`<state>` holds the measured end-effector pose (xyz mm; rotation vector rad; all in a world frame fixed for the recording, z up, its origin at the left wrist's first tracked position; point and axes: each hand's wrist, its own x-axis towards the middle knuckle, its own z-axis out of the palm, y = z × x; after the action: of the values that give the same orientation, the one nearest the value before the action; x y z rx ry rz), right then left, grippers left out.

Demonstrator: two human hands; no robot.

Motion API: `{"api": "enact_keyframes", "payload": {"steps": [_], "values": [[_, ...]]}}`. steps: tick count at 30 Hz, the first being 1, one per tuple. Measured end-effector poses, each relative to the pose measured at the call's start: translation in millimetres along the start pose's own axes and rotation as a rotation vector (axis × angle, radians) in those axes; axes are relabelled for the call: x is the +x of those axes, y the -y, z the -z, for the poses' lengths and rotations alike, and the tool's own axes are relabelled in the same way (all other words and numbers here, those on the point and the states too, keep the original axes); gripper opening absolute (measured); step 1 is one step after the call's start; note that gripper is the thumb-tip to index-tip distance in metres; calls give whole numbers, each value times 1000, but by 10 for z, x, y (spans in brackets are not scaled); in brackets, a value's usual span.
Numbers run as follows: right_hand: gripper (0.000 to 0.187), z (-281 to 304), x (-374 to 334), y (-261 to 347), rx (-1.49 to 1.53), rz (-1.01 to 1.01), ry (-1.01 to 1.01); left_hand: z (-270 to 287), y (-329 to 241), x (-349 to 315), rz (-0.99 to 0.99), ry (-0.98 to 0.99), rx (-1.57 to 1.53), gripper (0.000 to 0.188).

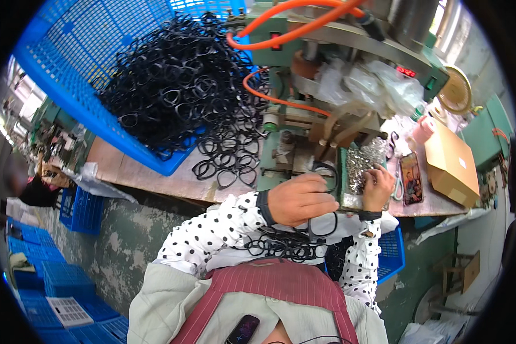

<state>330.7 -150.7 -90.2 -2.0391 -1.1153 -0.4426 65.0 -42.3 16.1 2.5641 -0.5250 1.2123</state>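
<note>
My left hand (301, 200) is closed around the middle of a black eyeglass frame (333, 226) at the front of a green press machine (266, 163). One rim shows beyond my fingers by the machine's work spot, the other below them. My right hand (378, 188) reaches into a narrow green tray (343, 172) heaped with small shiny metal pieces (358, 164). Its fingers are curled together over the pieces; whatever is between the fingertips is too small to make out. More black frames (281, 245) lie on my lap beneath my left forearm.
A large blue basket (57, 86) tips toward the bench, spilling black frames (178, 86). Orange hoses (289, 103) loop over the machine. Right of the tray are scissors (399, 184), a phone (411, 179) and a carton (450, 166). Blue crates (69, 281) stand on the floor at left.
</note>
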Motion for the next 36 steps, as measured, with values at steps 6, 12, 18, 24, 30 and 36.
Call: {"api": "enact_keyframes", "payload": {"steps": [6,12,18,24,30,36], "values": [[15,94,43,330,-145,38,117,65,-178,-90,180,-58,223,43],[9,102,13,213,96,36,-96,413,126,-1088,761,-293,750,31],[8,62,-6,255,65,16,-130,724,470,-1935,1551,73,1037,31],[10,67,-31,230,139,-112,-71,810,526,-1892,1348,120,1108,21],[9,97,56,420,341,-235,29,779,234,-995,1068,-360,622,10],[15,278,218,1014,760,-290,86,435,-130,-126,300,-125,530,38]]}}
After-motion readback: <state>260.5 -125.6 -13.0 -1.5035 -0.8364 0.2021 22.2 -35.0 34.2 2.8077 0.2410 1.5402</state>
